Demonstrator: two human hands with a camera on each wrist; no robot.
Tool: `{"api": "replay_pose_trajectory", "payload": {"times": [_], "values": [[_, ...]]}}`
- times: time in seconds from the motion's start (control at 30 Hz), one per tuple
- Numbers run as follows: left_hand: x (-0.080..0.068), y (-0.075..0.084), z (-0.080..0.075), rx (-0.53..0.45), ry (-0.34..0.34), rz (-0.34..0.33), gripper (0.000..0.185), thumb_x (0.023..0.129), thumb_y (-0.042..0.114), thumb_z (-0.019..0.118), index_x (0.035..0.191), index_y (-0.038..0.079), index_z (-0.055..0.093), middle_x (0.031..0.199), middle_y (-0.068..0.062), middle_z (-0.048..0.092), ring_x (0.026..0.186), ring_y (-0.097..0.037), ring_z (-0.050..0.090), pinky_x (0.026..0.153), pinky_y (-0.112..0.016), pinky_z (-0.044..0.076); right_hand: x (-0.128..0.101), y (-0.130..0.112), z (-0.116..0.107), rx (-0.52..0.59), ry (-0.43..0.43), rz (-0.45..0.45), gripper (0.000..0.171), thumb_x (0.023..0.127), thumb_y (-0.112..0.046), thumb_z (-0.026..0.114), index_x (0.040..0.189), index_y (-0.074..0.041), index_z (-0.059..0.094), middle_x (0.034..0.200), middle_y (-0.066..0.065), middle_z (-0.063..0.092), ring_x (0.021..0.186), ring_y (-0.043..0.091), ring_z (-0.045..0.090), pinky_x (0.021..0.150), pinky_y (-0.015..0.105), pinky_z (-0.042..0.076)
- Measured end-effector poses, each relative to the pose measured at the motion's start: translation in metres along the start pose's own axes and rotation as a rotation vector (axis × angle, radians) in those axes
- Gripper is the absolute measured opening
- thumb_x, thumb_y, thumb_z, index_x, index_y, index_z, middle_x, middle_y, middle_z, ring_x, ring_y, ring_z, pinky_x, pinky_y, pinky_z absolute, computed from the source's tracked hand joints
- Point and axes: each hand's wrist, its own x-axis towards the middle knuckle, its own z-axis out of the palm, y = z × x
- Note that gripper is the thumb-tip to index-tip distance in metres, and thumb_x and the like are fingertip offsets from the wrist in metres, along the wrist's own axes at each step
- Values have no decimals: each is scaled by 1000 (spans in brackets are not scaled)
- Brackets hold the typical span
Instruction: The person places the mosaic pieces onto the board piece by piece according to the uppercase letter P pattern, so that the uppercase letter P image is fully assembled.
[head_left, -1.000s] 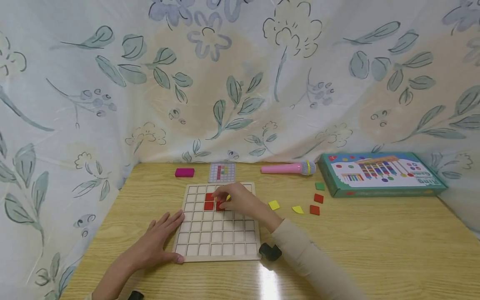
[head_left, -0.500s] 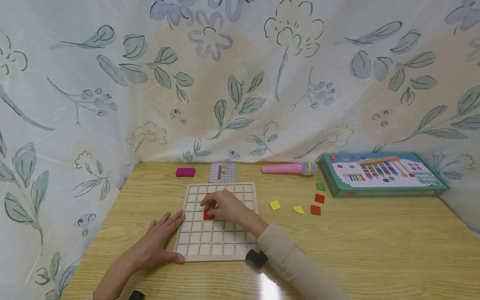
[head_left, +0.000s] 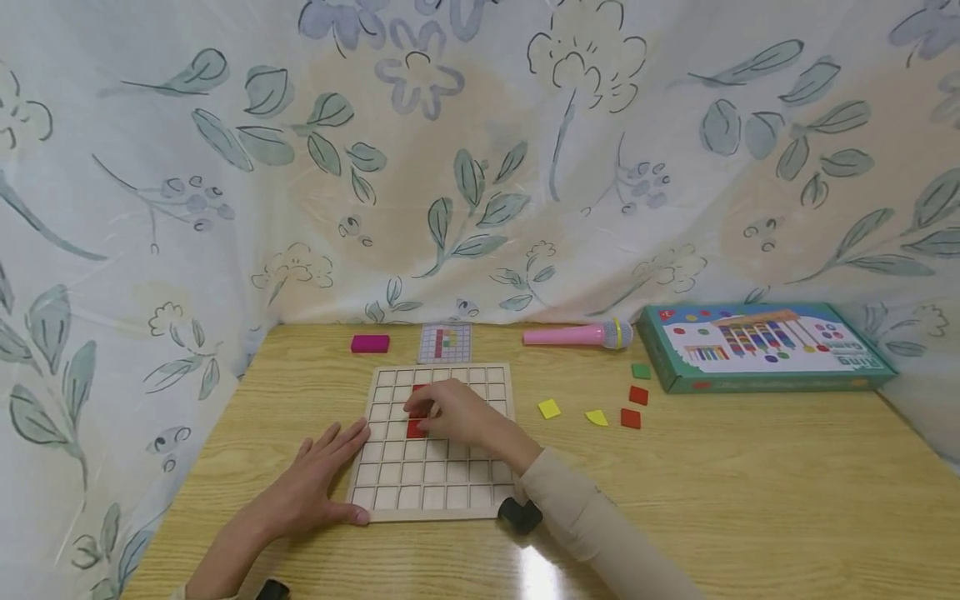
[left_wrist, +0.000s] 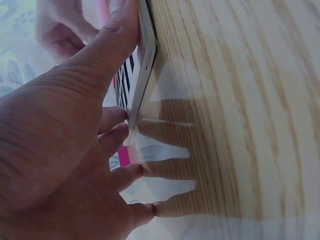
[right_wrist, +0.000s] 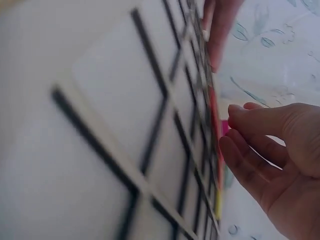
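A pale wooden grid board (head_left: pixel 435 475) lies on the table. Flat beside its left edge, my left hand (head_left: pixel 307 483) has spread fingers touching the board's side, with the thumb at its near left corner. My right hand (head_left: pixel 461 417) is over the upper middle of the board, fingers loosely bent and tips at a red square tile (head_left: pixel 415 429) set in the grid. No tile shows between those fingertips in the right wrist view. Another red tile (head_left: pixel 418 388) peeks out above the hand. A yellow edge (right_wrist: pixel 218 204) shows on the board in the right wrist view; the hand hides other cells.
Behind the board lie a pattern card (head_left: pixel 445 343), a magenta block (head_left: pixel 370 343) and a pink toy microphone (head_left: pixel 573 335). Loose yellow (head_left: pixel 549 408), red (head_left: pixel 631 418) and green tiles (head_left: pixel 641 371) sit to the right. A green game box (head_left: pixel 765 350) stands at the far right.
My right hand has moved left and slightly nearer across the board. A red tile now sits one row below the earlier red ones. My left hand has stayed in place.
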Motion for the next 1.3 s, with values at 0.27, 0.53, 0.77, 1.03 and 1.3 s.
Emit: {"api": "replay_pose_trajectory", "payload": {"times": [0.27, 0.53, 0.77, 1.03, 1.3], "values": [[4, -3, 2, 11, 33, 38, 110, 65, 59, 80, 149, 1, 38, 156, -17, 33, 141, -53, 20, 107, -74, 12, -29, 21, -51, -30, 77, 20, 25, 91, -3, 68, 116, -3, 69, 107, 7, 70, 98, 17, 64, 87, 33, 53], [3, -1, -1, 18, 9, 18, 110, 66, 58, 80, 150, 1, 37, 157, -17, 32, 141, -52, 20, 107, -74, 12, -75, 57, -91, -104, 151, 80, 25, 90, -3, 69, 115, -1, 68, 106, 7, 70, 98, 21, 64, 88, 40, 54], [1, 0, -1, 21, 7, 13, 112, 64, 59, 81, 150, 2, 37, 157, -15, 32, 141, -52, 21, 107, -73, 12, -119, 87, -113, -127, 165, 111, 25, 89, 3, 67, 114, 5, 66, 107, 15, 69, 96, 27, 64, 84, 42, 55], [0, -2, 1, 5, 2, 0, 111, 65, 59, 81, 150, 3, 37, 158, -14, 31, 143, -50, 19, 109, -72, 10, -165, 115, -126, -218, 191, 141, 23, 85, 4, 70, 108, 3, 69, 98, 9, 71, 89, 24, 66, 77, 41, 57], [0, 0, 0, -6, 4, 6, 111, 65, 58, 81, 150, 3, 36, 157, -15, 31, 142, -51, 19, 107, -73, 11, -199, 123, -130, -209, 183, 173, 29, 84, 1, 73, 112, 4, 68, 99, 8, 72, 90, 25, 68, 75, 37, 57]]}}
